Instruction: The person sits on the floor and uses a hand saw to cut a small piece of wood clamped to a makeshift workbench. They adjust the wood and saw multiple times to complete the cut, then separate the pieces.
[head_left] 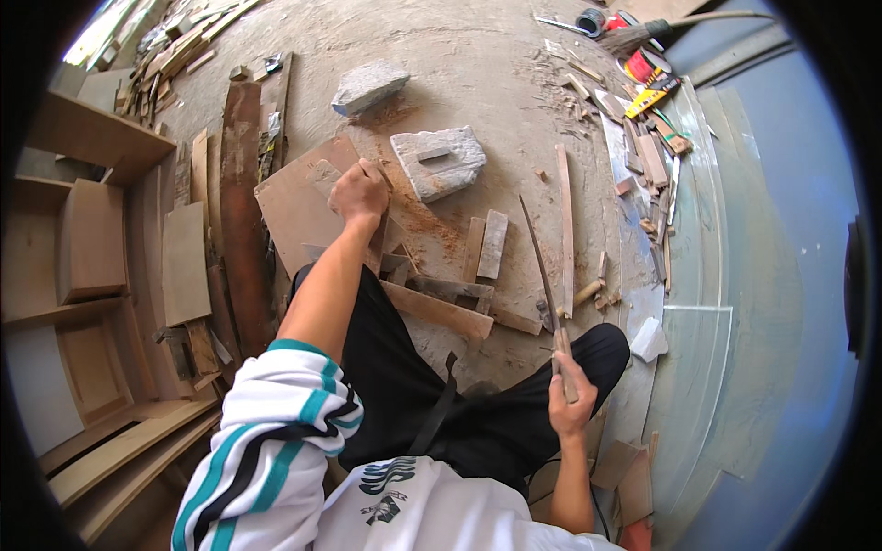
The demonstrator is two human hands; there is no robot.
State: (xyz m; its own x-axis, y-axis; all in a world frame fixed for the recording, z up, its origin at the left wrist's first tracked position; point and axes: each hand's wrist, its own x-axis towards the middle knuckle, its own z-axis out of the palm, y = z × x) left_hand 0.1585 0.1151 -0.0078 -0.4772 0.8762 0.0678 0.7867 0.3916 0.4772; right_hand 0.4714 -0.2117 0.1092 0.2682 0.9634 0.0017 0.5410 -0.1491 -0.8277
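Note:
My left hand is closed at the right edge of a brown wooden board, which leans beside my left knee. Its fingertips are partly hidden. In my right hand, over my right thigh, is a long tool with a wooden handle and a narrow, dark, tapering blade. That blade points away from me, apart from the board; whether it is a saw or a file I cannot tell. Just past my left hand lies a pale stone block with a small grey bar on top. Reddish sawdust is scattered there.
Another stone block lies farther off. Wood offcuts sit between my knees, and a thin strip lies beyond the blade. Glass sheets cover the right side, with scraps and a brush behind. Wooden cabinet parts stand left.

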